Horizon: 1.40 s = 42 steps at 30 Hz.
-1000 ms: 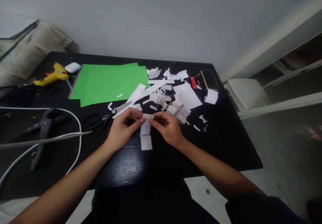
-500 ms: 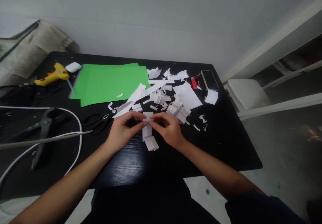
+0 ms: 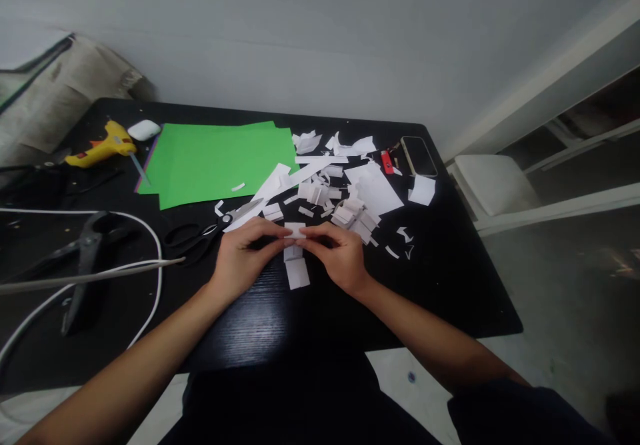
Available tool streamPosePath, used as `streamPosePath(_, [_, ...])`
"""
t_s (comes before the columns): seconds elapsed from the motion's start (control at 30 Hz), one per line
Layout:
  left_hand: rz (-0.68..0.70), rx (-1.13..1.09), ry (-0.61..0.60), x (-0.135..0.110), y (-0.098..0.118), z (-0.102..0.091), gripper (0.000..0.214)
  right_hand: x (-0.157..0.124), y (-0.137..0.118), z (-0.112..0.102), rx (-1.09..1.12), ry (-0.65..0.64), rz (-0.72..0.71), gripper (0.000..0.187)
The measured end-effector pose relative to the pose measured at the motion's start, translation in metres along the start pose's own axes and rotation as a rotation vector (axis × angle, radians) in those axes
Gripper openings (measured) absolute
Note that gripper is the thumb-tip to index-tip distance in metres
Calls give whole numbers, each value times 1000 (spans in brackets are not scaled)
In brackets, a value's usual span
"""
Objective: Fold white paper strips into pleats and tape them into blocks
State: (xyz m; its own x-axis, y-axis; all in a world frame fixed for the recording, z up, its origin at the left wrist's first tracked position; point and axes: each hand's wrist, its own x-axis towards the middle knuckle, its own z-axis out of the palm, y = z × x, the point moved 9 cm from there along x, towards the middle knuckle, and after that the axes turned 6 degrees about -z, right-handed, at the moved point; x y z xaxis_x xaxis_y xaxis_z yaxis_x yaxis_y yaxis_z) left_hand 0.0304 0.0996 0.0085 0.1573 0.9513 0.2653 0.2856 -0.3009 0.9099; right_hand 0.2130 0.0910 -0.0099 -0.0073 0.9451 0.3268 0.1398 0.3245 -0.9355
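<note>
Between my fingertips is a small white piece of paper point(image 3: 295, 230), held over the near middle of the black table. My left hand point(image 3: 245, 255) pinches its left side with thumb and forefinger. On the right side, my right hand point(image 3: 336, 252) pinches it the same way. Just below my fingers lies a folded white paper piece point(image 3: 297, 274); whether it is joined to the held one I cannot tell. Black-handled scissors point(image 3: 205, 232) lie left of my left hand. Beyond my right hand sits a pile of small folded paper pieces point(image 3: 353, 214).
Green sheets point(image 3: 215, 165) lie at the back left, beside a yellow glue gun point(image 3: 107, 146) and a white mouse-like object point(image 3: 144, 130). A looped white cable point(image 3: 160, 278) crosses the left side. A red lighter point(image 3: 387, 162) and a phone point(image 3: 419, 156) rest at the back right.
The held paper has tilted and looks shorter from above. The folded piece below it has turned straighter and shifted slightly up. Both hands keep their pinch.
</note>
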Motion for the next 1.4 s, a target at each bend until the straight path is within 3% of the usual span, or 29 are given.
streamPosePath(0.3, [37,-10,7,-1,1,1,11,0,-10,-1,-36,4,-104,14])
streamPosePath(0.63, [35,18,2,-1,3,2,8,1,-13,0,-41,3,-128,11])
streamPosePath(0.77, [32,30,4,-1,5,0,6,1,-5,2,-11,-2,-51,9])
streamPosePath(0.97, [-14,57,47,-2,1,-2,4,0,15,8,157,-22,147,32])
streamPosePath(1.1, [-110,-26,87,-2,-9,-4,24,1,23,9,198,-43,239,36])
streamPosePath(1.23, [-231,-166,6,0,-21,3,41,1,31,12,284,-54,325,44])
streamPosePath(1.4, [-277,-151,-47,2,-23,6,21,3,30,10,264,-49,296,32])
